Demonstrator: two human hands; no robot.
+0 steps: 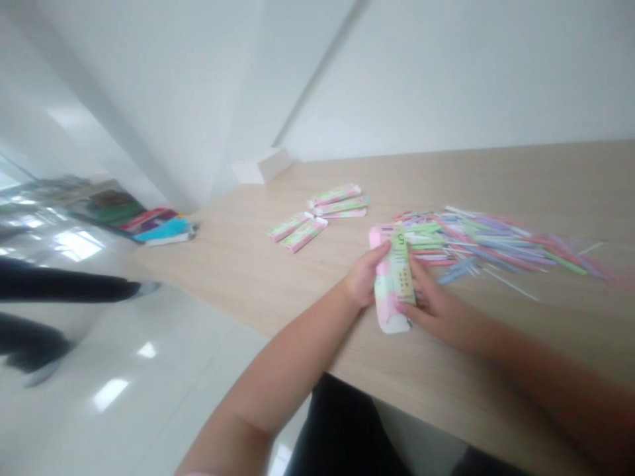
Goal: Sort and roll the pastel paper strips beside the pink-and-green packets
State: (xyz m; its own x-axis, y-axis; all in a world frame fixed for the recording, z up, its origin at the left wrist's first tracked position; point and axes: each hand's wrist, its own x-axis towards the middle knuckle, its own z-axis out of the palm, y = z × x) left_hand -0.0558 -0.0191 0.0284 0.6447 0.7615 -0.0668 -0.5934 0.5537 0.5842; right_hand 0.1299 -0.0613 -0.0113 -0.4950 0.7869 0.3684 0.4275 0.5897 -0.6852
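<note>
A pink, green and white packet [393,281] stands on the wooden table [496,185] between both my hands. My left hand [364,276] is closed round its left edge, thumb on top. My right hand [436,305] holds its right side, fingers curled against the lower end. Just beyond the packet lies a spread pile of thin pastel sticks [486,244], pink, blue, green and purple. Several filled packets [322,215] of the same kind lie flat farther back on the left.
A small white box [261,166] sits at the table's far corner by the wall. On the glossy floor to the left lie coloured books or packs [159,225]. Another person's dark sleeve or leg [64,287] crosses the left edge.
</note>
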